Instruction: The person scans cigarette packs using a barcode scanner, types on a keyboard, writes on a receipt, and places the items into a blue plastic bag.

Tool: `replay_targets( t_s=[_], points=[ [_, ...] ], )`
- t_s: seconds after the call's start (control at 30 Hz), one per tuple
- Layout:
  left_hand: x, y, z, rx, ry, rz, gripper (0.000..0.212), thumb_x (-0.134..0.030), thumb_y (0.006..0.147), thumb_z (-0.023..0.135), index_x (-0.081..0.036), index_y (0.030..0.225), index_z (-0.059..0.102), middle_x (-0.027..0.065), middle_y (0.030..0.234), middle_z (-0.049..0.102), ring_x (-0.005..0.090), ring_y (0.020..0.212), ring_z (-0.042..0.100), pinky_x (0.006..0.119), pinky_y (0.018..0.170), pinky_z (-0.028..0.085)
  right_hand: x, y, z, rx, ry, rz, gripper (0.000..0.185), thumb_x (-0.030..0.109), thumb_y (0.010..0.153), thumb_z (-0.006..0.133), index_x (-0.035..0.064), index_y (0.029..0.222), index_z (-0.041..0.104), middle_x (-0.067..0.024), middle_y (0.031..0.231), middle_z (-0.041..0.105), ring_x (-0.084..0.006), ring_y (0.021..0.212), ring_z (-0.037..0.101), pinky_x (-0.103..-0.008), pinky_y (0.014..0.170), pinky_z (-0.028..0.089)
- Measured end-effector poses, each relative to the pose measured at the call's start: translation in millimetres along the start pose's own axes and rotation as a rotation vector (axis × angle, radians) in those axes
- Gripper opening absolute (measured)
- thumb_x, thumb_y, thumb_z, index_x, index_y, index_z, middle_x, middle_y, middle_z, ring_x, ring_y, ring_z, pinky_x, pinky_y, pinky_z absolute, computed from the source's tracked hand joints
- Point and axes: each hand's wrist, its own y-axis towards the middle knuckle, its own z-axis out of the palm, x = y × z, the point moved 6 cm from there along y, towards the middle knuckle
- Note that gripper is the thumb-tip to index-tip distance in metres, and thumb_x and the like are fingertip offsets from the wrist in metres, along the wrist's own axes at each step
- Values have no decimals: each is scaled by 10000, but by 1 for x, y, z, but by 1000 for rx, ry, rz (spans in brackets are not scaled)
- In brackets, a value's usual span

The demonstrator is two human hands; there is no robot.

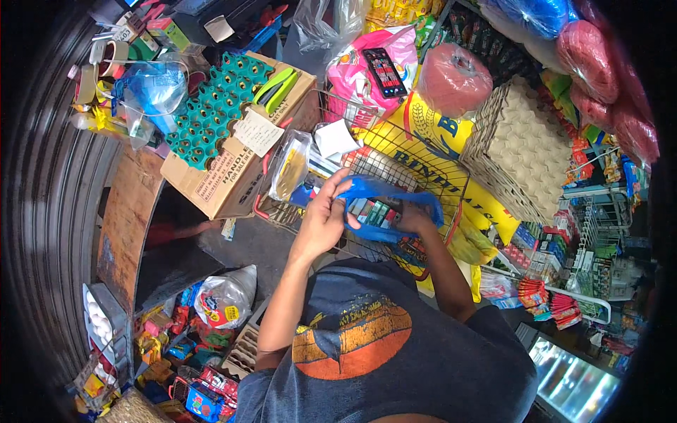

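A blue plastic bag (365,185) is spread at the mouth above a wire basket (447,182). My left hand (325,217) grips the bag's left rim between thumb and fingers. My right hand (415,218) reaches into the bag from the right; its fingertips are in shadow, so what they hold cannot be seen. Several small boxed packs (374,212) in green, white and red show inside the bag's opening. In the basket beyond my left hand lie a white paper pad (336,140) and a clear plastic pouch (292,166).
On the left, a cardboard box (198,187) bears a green egg tray (217,111), a handwritten note (257,132) and a lime-green stapler-like object (276,90). A phone (385,73) rests on a pink sack (344,69). Stacked pulp egg trays (521,148) stand right, over yellow sacks (412,143).
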Motion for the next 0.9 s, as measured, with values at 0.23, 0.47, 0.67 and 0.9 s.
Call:
replay_targets(
  t_s=[0.23, 0.47, 0.67, 0.9],
  points=[
    [-13, -26, -4, -9, 385, -32, 434, 28, 973, 446, -39, 1401, 446, 231, 1161, 644, 191, 729, 711, 349, 728, 553, 54, -57, -53, 250, -297, -137, 701, 505, 810, 720, 28, 1304, 575, -192, 1231, 645, -310, 1160, 612, -500, 1070, 369],
    [22, -50, -8, 148, 554, -8, 505, 45, 894, 484, -98, 1378, 496, 195, 935, 681, 267, 748, 712, 401, 723, 550, 194, 4, -122, -144, 503, -845, 465, 88, 811, 708, 20, 1252, 576, -126, 1072, 656, -203, 904, 638, -341, 823, 523],
    [20, -58, -6, 132, 557, 5, 516, 47, 881, 475, -120, 1367, 518, 184, 841, 665, 257, 738, 697, 388, 738, 546, 255, 108, -91, -361, 375, -785, 712, 124, 699, 791, 40, 1337, 487, -167, 1140, 639, -278, 1021, 636, -368, 895, 503],
    [19, -54, -10, 124, 420, 17, 514, 38, 903, 461, -136, 1385, 510, 149, 934, 678, 201, 722, 679, 359, 719, 541, 209, 116, -97, -112, 391, -825, 445, 195, 785, 728, -16, 1164, 631, -203, 1032, 706, -292, 963, 689, -403, 874, 514]
  ],
)
